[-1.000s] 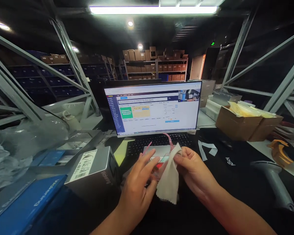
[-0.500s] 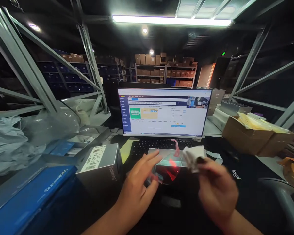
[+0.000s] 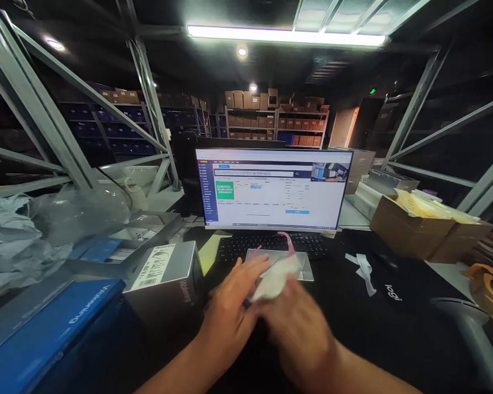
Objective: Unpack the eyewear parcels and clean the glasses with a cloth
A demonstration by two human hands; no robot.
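My left hand is closed around the near edge of a pair of glasses with pink temples, which point away toward the keyboard. The lenses are mostly hidden by cloth and fingers. My right hand, smeared by motion, presses a crumpled white cloth or tissue against the front of the glasses. The two hands nearly touch. Just behind them, a shallow open grey box sits in front of the keyboard.
A silver box with a label and blue boxes stand at left. Ahead is a monitor. White strips, a mouse, a cardboard box, a grey scanner-like device and an orange tape dispenser lie at right.
My right hand has moved left with the white cloth, from beside the glasses onto them. The white strips on the mat are now uncovered. A yellow panel on the screen has turned white.
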